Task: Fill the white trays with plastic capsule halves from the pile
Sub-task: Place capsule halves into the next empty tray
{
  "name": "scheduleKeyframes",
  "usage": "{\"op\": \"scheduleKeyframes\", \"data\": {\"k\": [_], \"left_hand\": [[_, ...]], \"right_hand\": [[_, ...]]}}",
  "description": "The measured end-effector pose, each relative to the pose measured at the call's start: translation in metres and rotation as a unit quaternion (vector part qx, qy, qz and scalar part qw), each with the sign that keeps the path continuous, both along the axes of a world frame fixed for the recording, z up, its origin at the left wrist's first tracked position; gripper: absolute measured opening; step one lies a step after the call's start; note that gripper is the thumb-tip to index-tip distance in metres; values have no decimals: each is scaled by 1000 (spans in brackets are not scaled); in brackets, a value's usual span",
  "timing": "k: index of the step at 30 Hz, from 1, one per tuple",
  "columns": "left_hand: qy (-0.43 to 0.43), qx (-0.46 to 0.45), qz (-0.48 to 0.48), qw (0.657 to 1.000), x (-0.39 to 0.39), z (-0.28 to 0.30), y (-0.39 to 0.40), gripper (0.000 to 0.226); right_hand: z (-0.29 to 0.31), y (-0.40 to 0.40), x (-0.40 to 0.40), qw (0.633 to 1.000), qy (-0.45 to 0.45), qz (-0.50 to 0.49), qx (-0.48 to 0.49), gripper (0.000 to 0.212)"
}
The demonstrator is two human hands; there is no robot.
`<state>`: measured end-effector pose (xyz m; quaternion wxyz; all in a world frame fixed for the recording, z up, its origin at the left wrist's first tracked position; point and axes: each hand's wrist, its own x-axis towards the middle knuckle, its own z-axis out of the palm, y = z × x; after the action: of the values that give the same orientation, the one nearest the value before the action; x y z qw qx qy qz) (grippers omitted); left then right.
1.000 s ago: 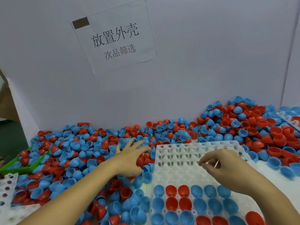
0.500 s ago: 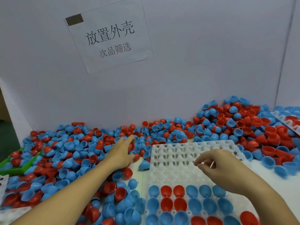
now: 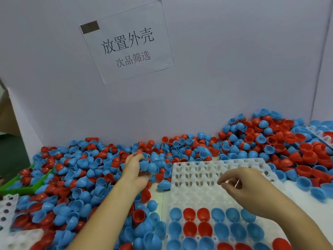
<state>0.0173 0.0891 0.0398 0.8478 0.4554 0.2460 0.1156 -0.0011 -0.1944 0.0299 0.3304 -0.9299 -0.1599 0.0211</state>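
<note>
Across the tabletop runs one big pile (image 3: 198, 150) of red and blue capsule halves, far too many to count, banked against the white back wall (image 3: 234, 69) from the left edge to the right corner. Two hands in view. Left hand (image 3: 134, 170) sits in the pile, fingers curled around blue halves (image 3: 148, 166), looks like two or three but the grip hides the exact number. Right hand (image 3: 246, 186) hovers over the main white tray (image 3: 216, 170), fingers bent with thumb and forefinger nearly meeting; nothing visible between them. Trays: three white ones, the main one at centre, a second (image 3: 7, 210) partly under halves at lower left, a third (image 3: 322, 134) at the far right edge. Main tray's far rows are bare holes; its near rows hold halves dome up, first filled row reading one blue, two red, three blue, second the same, third cut off by the frame edge. Halves are smooth glossy half-egg shells, some lying open side up, some dome up, several nested. One blue half (image 3: 164, 185) lies alone just beside the tray's left edge. One green bin (image 3: 19, 184) at left holds more halves. One paper sign (image 3: 126, 44) with printed characters hangs on the wall.
</note>
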Motion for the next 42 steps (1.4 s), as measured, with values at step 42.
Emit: {"op": "scheduleKeyframes", "data": {"k": [42], "left_hand": [[-109, -307, -21, 945, -36, -17, -105, 23]], "right_hand": [[3, 48, -17, 969, -126, 57, 207, 49]]}}
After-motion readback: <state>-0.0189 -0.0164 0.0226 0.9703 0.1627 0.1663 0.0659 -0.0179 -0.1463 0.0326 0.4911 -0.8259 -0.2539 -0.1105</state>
